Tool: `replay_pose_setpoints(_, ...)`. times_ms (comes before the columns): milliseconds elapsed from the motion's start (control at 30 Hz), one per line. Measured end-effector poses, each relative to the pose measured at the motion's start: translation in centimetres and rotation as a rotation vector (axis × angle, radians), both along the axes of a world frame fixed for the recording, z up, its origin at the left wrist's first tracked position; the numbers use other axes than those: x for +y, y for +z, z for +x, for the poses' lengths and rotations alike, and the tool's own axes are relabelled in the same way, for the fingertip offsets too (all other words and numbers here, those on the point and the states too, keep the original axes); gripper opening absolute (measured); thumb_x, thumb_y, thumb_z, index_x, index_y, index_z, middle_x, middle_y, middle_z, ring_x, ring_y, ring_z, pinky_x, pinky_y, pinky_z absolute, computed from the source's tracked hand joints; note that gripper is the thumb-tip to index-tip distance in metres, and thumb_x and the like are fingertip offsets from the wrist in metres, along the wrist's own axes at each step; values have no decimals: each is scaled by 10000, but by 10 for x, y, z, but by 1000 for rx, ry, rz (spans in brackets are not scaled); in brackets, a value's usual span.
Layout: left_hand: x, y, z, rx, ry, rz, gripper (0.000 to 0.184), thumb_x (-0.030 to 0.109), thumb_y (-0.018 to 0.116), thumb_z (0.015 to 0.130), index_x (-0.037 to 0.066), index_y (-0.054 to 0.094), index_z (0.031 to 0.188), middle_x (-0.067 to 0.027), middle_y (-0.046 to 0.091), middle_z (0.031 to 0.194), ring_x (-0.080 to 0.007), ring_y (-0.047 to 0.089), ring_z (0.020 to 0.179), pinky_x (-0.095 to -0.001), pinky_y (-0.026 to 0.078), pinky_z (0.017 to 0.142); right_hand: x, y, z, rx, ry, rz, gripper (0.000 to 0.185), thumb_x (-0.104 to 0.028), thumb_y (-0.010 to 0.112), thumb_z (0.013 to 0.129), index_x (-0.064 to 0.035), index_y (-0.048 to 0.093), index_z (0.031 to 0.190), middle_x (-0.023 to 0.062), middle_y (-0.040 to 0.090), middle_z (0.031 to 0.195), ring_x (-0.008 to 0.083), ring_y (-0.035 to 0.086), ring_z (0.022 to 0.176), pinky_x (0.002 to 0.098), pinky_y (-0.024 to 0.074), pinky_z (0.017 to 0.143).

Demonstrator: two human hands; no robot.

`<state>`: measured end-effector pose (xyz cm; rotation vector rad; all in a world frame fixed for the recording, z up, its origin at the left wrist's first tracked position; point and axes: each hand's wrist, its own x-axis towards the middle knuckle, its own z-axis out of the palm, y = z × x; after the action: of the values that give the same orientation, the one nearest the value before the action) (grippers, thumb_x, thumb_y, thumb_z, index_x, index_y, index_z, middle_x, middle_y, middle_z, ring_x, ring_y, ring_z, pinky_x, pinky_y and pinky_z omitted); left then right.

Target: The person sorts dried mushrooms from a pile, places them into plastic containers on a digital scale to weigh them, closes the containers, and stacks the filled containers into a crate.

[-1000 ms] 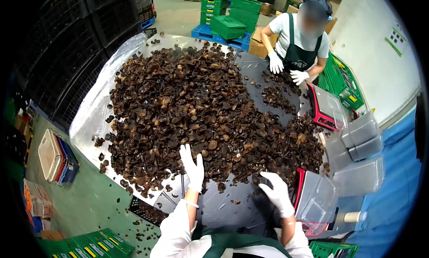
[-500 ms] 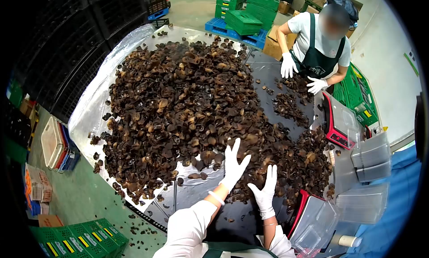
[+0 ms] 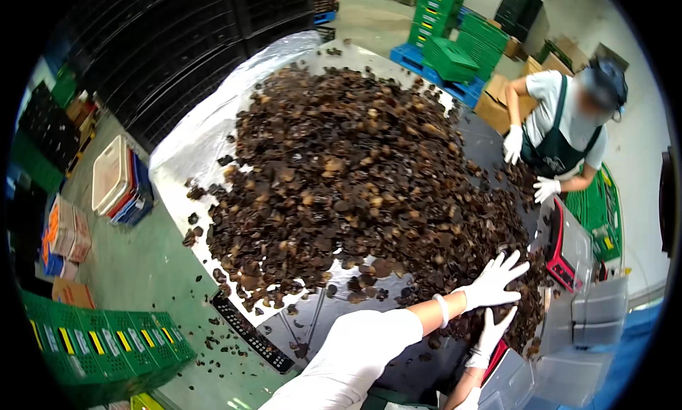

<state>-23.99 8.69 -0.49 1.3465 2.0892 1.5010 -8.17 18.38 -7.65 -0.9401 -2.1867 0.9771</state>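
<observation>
A large heap of dark brown, ear-like dried pieces (image 3: 341, 168) covers much of the table. Both of my hands wear white gloves. My left hand (image 3: 496, 281) lies on the pile's right part, fingers spread, with no piece visibly gripped. Just below it, my right hand (image 3: 491, 333) touches the dark pieces with its fingers apart, beside a red-edged scale (image 3: 497, 360) that my arm partly hides. Loose pieces lie scattered on the table's grey surface (image 3: 405, 367) in front of me.
A co-worker (image 3: 561, 126) in white gloves stands at the far right beside another red scale (image 3: 565, 250). Clear plastic containers (image 3: 600, 317) line the right edge. Black crates (image 3: 177, 55) stand at the left, green crates (image 3: 106, 346) at the lower left.
Both my hands have moved right across the pile, and they are now close together at its right part. The view has swung, so the table appears shifted and tilted.
</observation>
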Motion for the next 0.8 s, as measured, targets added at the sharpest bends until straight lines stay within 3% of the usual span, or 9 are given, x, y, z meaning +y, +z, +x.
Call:
replay_pose_setpoints(100,-92,11,-14,329,213,69,691,451,647,821,121,439,1393,-201,321,1477,-456,397,1238,-540,361,1014,20,23,2,-199,32,289,654,-216,613,915,-29,316,1467,209,287,1515,331,272,1403,417,183,1163)
replay_pose_setpoints(167,-211,53,-37,328,516,118,467,335,718,696,81,628,1078,-142,564,1126,-328,517,1010,-455,447,818,-1,57,-22,-136,172,391,554,-177,577,929,-31,393,1431,172,351,1494,313,304,1392,412,198,1159)
replay_pose_setpoints(233,-312,28,-56,487,1000,-8,255,235,696,642,90,614,835,-92,509,880,-282,481,880,-411,402,706,-35,88,-65,-129,423,400,583,-140,610,882,-61,412,1425,138,375,1487,303,323,1384,400,216,1156)
replay_pose_setpoints(333,-464,-10,-49,423,1506,-324,248,117,568,804,43,641,1030,-180,597,1072,-359,523,998,-448,431,840,-121,136,-147,-160,736,483,642,-144,659,826,-120,430,1425,133,381,1482,310,322,1384,409,231,1153)
replay_pose_setpoints(367,-506,-52,-47,686,1679,-478,292,161,538,905,41,612,1161,-217,567,1207,-391,511,1054,-485,402,928,-144,140,-176,-128,859,538,646,-212,673,829,-137,434,1425,139,367,1491,324,307,1392,437,226,1153)
replay_pose_setpoints(433,-565,-70,-42,180,1772,-440,351,183,532,940,31,572,1254,-225,497,1347,-414,457,1194,-473,330,1048,-207,153,-232,-101,1029,676,659,-399,657,847,-196,429,1432,149,326,1516,370,275,1402,476,246,1140)
replay_pose_setpoints(533,-589,-113,-38,300,1744,-545,418,265,527,935,64,531,1301,-208,550,1201,-391,496,1088,-500,370,979,-305,142,-313,12,1223,804,671,-542,609,840,-223,457,1410,172,343,1497,433,292,1373,493,284,1115)
replay_pose_setpoints(667,-539,-81,-46,358,1661,-695,370,280,551,932,119,591,1263,-163,561,1295,-331,492,1218,-445,360,1044,-418,98,-392,32,1361,1024,657,-634,520,860,-246,483,1388,167,371,1468,429,322,1342,568,336,1043)
replay_pose_setpoints(800,-504,-79,-77,1,1532,-381,390,289,496,972,143,544,1331,-148,553,1320,-322,514,1203,-397,364,1057,-468,55,-423,-350,1476,878,769,-782,482,771,-325,474,1390,143,333,1508,432,347,1342,557,341,1057)
